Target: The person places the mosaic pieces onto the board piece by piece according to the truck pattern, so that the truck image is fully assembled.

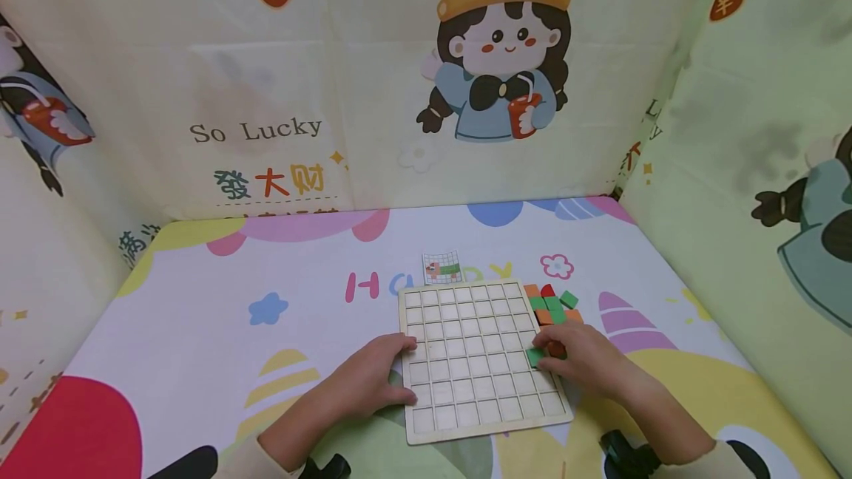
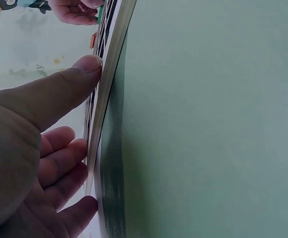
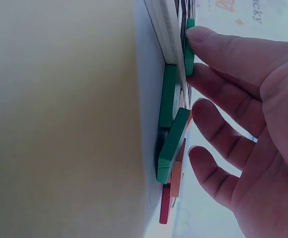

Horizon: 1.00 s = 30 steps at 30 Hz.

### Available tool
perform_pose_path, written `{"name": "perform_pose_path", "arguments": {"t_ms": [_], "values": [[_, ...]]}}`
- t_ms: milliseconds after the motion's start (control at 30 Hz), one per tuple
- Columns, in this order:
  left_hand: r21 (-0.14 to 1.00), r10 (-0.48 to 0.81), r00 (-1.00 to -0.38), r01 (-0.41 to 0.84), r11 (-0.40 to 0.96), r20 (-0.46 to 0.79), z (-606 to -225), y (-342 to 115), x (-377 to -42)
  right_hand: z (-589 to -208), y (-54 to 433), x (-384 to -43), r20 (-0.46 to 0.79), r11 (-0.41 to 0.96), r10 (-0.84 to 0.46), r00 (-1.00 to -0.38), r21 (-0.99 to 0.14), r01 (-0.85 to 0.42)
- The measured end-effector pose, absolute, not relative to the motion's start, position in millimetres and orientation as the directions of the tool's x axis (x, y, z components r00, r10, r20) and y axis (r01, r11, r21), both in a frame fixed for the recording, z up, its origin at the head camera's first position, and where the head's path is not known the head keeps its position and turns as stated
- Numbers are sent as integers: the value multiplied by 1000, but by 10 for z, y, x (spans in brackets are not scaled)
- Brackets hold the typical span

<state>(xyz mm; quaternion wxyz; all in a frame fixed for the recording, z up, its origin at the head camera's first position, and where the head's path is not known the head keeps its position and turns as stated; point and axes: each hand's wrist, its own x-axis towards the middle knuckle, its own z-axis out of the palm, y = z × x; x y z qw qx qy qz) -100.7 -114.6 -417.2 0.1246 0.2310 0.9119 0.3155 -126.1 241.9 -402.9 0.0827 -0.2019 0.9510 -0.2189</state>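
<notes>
Grid board (image 1: 469, 368): we see it lying in the lower centre of the frame, on the bench (image 1: 193, 368).
Left grip (image 1: 369, 379): wide, thumb and fingers apart, touching the board's left edge.
Right grip (image 1: 589, 357): narrow, holding a green tile (image 1: 535, 358) pinched at the board's right side.
Loose tiles (image 1: 553, 303): green, orange and red; we find them beside the board's upper right corner, right of centre.
Picture card (image 1: 442, 268): just beyond the board's top edge, near mid-frame.
Printed backdrop (image 1: 373, 87): across the upper frame, we read "So Lucky" at upper left.
</notes>
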Motion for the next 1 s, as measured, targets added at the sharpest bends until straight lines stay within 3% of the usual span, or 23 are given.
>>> {"name": "perform_pose_path", "arguments": {"t_ms": [433, 667, 1000], "values": [[634, 499, -863, 341, 694, -82, -4185, -1152, -1012, -3980, 2473, -1252, -68, 792, -366, -928, -546, -272], [639, 494, -866, 335, 693, -81, -4196, -1152, -1014, -3918, 2581, -1256, 20, 797, -349, -937, -520, -308], [638, 492, -866, 332, 694, -85, -4193, -1148, -1014, -3944, 2745, -1200, -17, 819, -305, -952, -515, -253]]}}
